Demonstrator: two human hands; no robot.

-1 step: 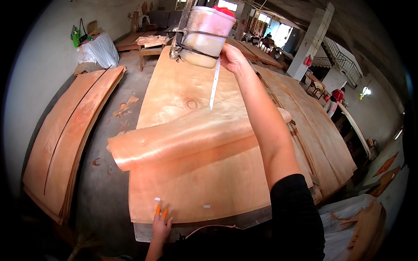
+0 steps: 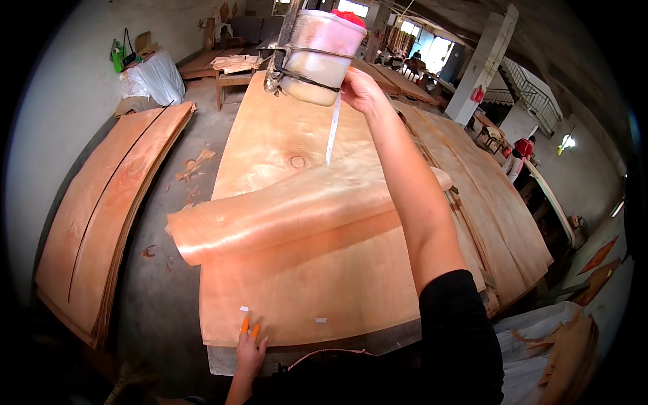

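Overhead, the right hand (image 2: pixel 361 91) grips a white strip (image 2: pixel 332 131) hanging below a wire-bound jar (image 2: pixel 317 57), above the veneer sheet (image 2: pixel 304 283). At the sheet's near edge, the left hand (image 2: pixel 248 351) presses down, fingers clenched on an orange tool (image 2: pixel 248 329).

At your nine o'clock a stack of veneer sheets (image 2: pixel 111 209) lies on the concrete floor (image 2: pixel 169 297), with torn wood scraps (image 2: pixel 192 165) scattered just beside it. Toward eleven o'clock you have a white sack (image 2: pixel 152 77) against the wall, next to a wooden bench (image 2: pixel 233 71). At two o'clock stands a white pillar (image 2: pixel 482 64) (a red object hangs on it), with more veneer piles (image 2: pixel 493 196) spread below.
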